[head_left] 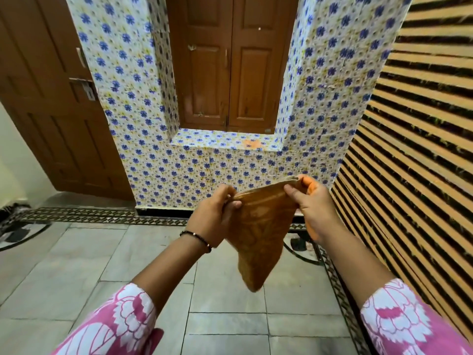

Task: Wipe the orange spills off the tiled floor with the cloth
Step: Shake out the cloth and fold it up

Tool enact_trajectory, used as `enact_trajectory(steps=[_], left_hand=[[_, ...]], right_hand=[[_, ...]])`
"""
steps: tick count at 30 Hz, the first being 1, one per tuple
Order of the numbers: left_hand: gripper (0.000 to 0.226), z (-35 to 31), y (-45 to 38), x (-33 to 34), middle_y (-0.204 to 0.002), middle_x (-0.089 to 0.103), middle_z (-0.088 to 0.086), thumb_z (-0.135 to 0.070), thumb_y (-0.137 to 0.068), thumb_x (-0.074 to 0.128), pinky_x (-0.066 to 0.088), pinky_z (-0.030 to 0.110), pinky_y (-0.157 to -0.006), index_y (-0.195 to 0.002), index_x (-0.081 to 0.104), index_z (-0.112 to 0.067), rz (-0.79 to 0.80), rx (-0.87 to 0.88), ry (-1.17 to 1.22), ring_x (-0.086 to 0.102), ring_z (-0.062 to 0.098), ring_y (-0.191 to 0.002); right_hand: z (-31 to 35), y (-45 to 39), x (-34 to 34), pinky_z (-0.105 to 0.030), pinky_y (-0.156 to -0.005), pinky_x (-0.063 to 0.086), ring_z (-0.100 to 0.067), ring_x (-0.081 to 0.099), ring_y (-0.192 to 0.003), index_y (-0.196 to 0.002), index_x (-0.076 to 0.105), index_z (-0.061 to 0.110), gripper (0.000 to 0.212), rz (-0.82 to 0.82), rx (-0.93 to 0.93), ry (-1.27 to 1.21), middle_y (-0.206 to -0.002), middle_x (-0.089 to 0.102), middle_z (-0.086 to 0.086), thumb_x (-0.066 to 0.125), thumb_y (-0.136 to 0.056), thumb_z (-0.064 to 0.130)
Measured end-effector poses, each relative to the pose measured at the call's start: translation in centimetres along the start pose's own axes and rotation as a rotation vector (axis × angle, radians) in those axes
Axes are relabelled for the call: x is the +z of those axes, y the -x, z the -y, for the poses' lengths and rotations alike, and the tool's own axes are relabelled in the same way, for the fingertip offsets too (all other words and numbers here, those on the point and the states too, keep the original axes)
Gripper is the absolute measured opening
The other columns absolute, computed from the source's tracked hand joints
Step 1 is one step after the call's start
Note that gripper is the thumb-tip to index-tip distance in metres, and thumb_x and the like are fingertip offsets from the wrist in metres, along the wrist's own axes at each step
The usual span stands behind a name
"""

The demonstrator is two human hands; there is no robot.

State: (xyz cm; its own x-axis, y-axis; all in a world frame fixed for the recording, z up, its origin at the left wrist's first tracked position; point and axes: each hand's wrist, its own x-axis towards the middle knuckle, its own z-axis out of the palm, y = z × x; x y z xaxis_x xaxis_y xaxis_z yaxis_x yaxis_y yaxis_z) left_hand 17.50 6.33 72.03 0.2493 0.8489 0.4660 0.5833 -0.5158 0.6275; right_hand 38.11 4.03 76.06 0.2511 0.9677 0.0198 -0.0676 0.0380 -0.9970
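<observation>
From the head view, I judge I should refold the cloth point(258, 226) to a cleaner face before wiping, as it hangs at frame centre, its top edge pinched between my left hand point(215, 213) and my orange-stained right hand point(311, 203), above the tiled floor point(128, 265).

left hand point(215, 213): raised, fingers pinched | right hand point(311, 203): raised, pinched
</observation>
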Motion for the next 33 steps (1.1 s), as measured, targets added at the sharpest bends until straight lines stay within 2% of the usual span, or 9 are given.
enact_trajectory(steps=[3, 6, 9, 12, 17, 20, 23, 27, 33], left_hand=[[0.033, -1.2, -0.3, -1.1, -0.086, 0.056, -0.011, -0.039, -0.086, 0.062, 0.048, 0.027, -0.062, -0.110, 0.045, -0.023, 0.159, 0.030, -0.126, 0.055, 0.011, -0.070], [0.054, -1.7, -0.5, -2.1, -0.103, 0.060, -0.001, -0.037, -0.085, 0.065, 0.051, 0.031, -0.074, -0.131, 0.040, -0.021, 0.272, 0.061, -0.264, 0.060, 0.017, -0.086], [0.034, -1.4, -0.7, -2.5, -0.101, 0.065, 0.002, -0.027, -0.086, 0.067, 0.052, 0.030, -0.076, -0.116, 0.056, -0.019, 0.198, 0.085, -0.330, 0.061, 0.019, -0.091], [0.013, -1.4, -1.0, -2.7, -0.084, 0.065, -0.004, -0.018, -0.081, 0.073, 0.053, 0.028, -0.068, -0.091, 0.065, -0.019, 0.010, -0.052, -0.146, 0.062, 0.014, -0.079], [0.024, -3.0, -1.8, -3.9, -0.083, 0.061, 0.003, 0.001, -0.083, 0.065, 0.055, 0.018, -0.057, -0.089, 0.057, -0.021, -0.080, -0.130, 0.196, 0.064, 0.010, -0.073], [0.026, -3.7, -2.0, -5.3, -0.080, 0.055, -0.007, 0.004, -0.084, 0.060, 0.045, 0.010, -0.059, -0.083, 0.055, -0.022, -0.062, 0.005, 0.129, 0.052, -0.003, -0.067], [0.034, -3.7, -2.3, -6.5, -0.079, 0.058, -0.013, 0.002, -0.084, 0.059, 0.043, 0.012, -0.063, -0.075, 0.056, -0.031, 0.014, 0.069, 0.073, 0.052, 0.005, -0.073], [0.035, -3.8, -2.7, -7.9, -0.083, 0.063, -0.012, 0.003, -0.085, 0.056, 0.044, 0.011, -0.070, -0.075, 0.060, -0.031, 0.090, 0.103, -0.003, 0.056, 0.005, -0.081], [0.016, -3.5, -3.0, -9.5, -0.079, 0.062, -0.012, -0.005, -0.082, 0.068, 0.047, 0.018, -0.065, -0.084, 0.070, -0.021, 0.191, 0.099, -0.120, 0.057, 0.003, -0.073]], right_hand=[[2.0, 0.1, -1.7, -0.022, -0.065, 0.053, -0.015, 0.066, -0.086, -0.093, 0.059, 0.020, 0.014, -0.004, -0.022, -0.039, -0.095, 0.067, -0.002, 0.062, -0.087, 0.007], [3.7, 0.2, -3.4, -0.026, -0.062, 0.055, -0.020, 0.067, -0.081, -0.091, 0.061, 0.012, 0.011, -0.009, -0.069, -0.040, -0.089, 0.067, -0.006, 0.064, -0.084, 0.004], [4.7, 0.6, -4.4, -0.025, -0.063, 0.055, -0.017, 0.065, -0.080, -0.093, 0.060, 0.010, 0.014, 0.011, -0.132, 0.002, -0.089, 0.065, -0.007, 0.064, -0.083, 0.001], [5.4, 1.3, -5.9, -0.032, -0.072, 0.053, -0.020, 0.062, -0.085, -0.091, 0.059, 0.011, 0.015, 0.077, -0.170, -0.011, -0.089, 0.063, -0.007, 0.065, -0.080, 0.003], [6.3, 2.7, -8.1, -0.027, -0.069, 0.055, -0.020, 0.062, -0.090, -0.103, 0.061, 0.021, 0.032, 0.352, -0.224, 0.142, -0.099, 0.063, -0.009, 0.065, -0.075, 0.005], [7.2, 3.4, -8.3, -0.028, -0.072, 0.055, -0.013, 0.062, -0.092, -0.101, 0.067, 0.023, 0.036, 0.436, -0.291, 0.446, -0.105, 0.063, -0.003, 0.059, -0.083, -0.007], [7.9, 4.0, -8.1, -0.032, -0.075, 0.056, -0.018, 0.063, -0.091, -0.095, 0.069, 0.019, 0.028, 0.454, -0.296, 0.718, -0.099, 0.066, -0.007, 0.060, -0.085, -0.006], [8.0, 4.0, -7.8, -0.025, -0.061, 0.053, -0.019, 0.061, -0.071, -0.086, 0.071, 0.013, 0.018, 0.412, -0.256, 0.867, -0.084, 0.068, -0.009, 0.063, -0.083, -0.003], [9.1, 3.6, -7.2, -0.028, -0.069, 0.054, -0.018, 0.065, -0.075, -0.080, 0.071, 0.017, 0.011, 0.288, -0.303, 0.932, -0.077, 0.070, -0.003, 0.071, -0.079, 0.006]])
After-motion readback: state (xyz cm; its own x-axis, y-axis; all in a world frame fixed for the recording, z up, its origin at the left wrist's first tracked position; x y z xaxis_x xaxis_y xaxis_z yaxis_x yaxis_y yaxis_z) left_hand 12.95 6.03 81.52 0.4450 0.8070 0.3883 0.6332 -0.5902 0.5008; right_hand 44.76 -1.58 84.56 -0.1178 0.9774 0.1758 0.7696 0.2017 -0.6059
